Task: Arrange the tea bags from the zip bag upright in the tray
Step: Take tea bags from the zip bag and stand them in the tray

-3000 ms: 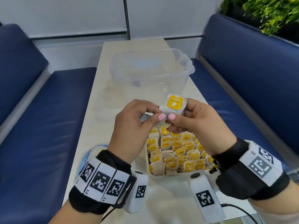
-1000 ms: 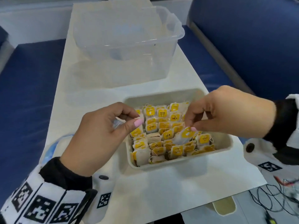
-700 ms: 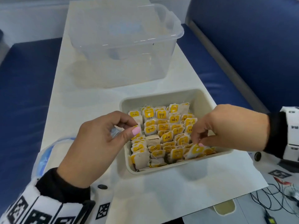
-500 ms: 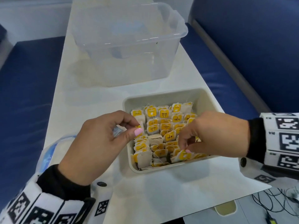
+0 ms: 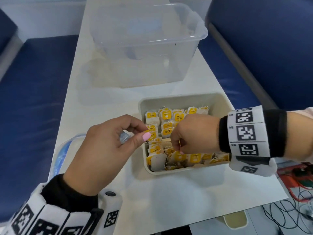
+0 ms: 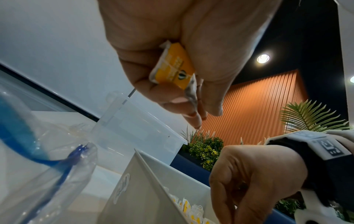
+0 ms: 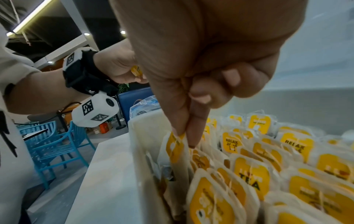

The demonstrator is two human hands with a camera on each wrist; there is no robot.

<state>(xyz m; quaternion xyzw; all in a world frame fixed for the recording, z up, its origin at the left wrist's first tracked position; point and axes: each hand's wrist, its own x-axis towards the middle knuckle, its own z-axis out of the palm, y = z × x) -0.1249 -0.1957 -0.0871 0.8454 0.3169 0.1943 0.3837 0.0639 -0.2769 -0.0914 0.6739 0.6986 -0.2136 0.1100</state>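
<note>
A beige tray (image 5: 218,102) on the white table holds several yellow-labelled tea bags (image 5: 171,116) standing in rows. My right hand (image 5: 177,148) reaches down into the near row. Its thumb and forefinger pinch the top of one tea bag (image 7: 174,147) next to the tray's wall (image 7: 141,151). My left hand (image 5: 145,133) hovers at the tray's left rim. Its curled fingers hold another tea bag (image 6: 172,66) against the palm. The clear zip bag (image 5: 62,153) with a blue seal lies on the table under my left wrist.
A large clear plastic bin (image 5: 144,39) stands behind the tray. Blue benches (image 5: 33,99) flank the narrow table. Loose cables (image 5: 296,209) and an orange object lie past the table's near right corner. The table's front edge is close below the tray.
My right hand has carried its tea bag down from above the tray, then leftward along the near row. The left hand has stayed at the tray's left rim.
</note>
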